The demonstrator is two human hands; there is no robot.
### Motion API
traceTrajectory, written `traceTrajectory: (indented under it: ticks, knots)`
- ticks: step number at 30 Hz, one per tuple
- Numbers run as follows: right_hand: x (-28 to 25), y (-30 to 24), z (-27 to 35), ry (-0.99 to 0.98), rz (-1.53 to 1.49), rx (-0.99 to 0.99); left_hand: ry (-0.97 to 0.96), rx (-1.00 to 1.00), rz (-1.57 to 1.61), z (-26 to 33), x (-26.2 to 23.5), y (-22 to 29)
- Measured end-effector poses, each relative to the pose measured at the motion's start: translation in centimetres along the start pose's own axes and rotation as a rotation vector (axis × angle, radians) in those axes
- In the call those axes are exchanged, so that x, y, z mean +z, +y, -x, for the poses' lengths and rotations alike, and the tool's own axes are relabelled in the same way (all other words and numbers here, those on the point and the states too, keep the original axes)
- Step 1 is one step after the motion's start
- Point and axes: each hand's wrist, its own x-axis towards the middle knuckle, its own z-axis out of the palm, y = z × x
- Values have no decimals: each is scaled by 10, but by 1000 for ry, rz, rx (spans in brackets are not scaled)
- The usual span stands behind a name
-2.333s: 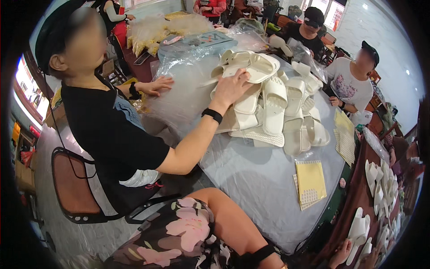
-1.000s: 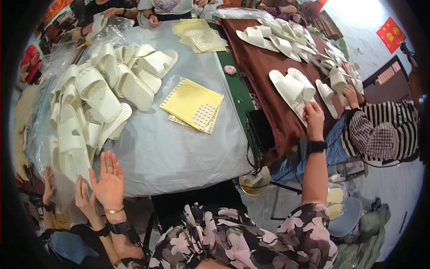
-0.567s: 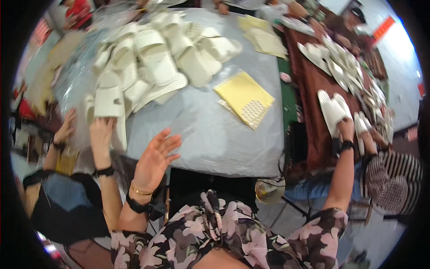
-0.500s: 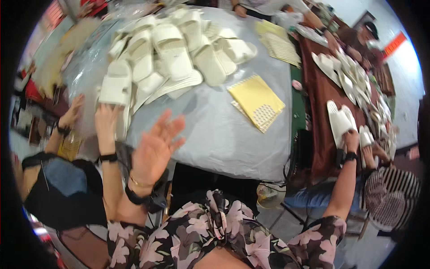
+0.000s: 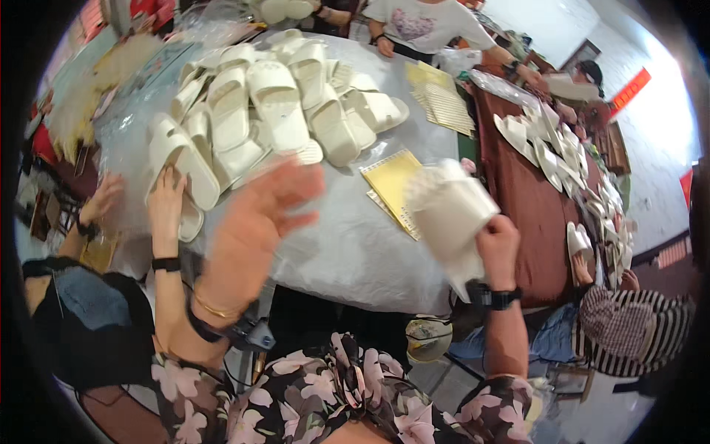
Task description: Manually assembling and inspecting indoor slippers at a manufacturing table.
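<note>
A pair of white slide slippers [image 5: 452, 214] is in my right hand [image 5: 498, 248], gripped at one end and lifted near the table's right edge. Motion blurs the slippers' far part. My left hand [image 5: 255, 222] holds nothing; its fingers are stretched out, slightly smeared, above the near side of the grey-covered table [image 5: 347, 259]. Just beyond it lies a heap of white slippers [image 5: 277, 103]. Yellow sheets with rows of small stickers [image 5: 388, 185] lie to the left of the held slippers.
At my left a co-worker's hand [image 5: 167, 203] touches a slipper beside the heap. More patterned yellow sheets [image 5: 444, 100] lie at the far right corner. A brown-covered table [image 5: 510, 214] with several white slippers stands on the right, where another person in a striped top [image 5: 643, 333] sits.
My right hand has brought the slippers from the brown table leftward to the grey table's edge. My left hand has shifted slightly, still spread. The co-worker's slipper has tilted.
</note>
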Motion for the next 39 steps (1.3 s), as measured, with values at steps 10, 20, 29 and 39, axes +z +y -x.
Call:
traceTrajectory:
  ticks: [10,20,29,39]
  knots:
    - [161,-103,78,-454,-350,18,45,-96,-1329,43,-6,-154]
    - [108,-33,58,-374,-214,183,-186,190,-1373,49,-13,-176]
    - [120,-44,73,-581,-220,102,-196,31,-1551,34,-17,-193]
    - [129,20,-10,-459,-32,57,-146,48,-1536,30,-16,-194]
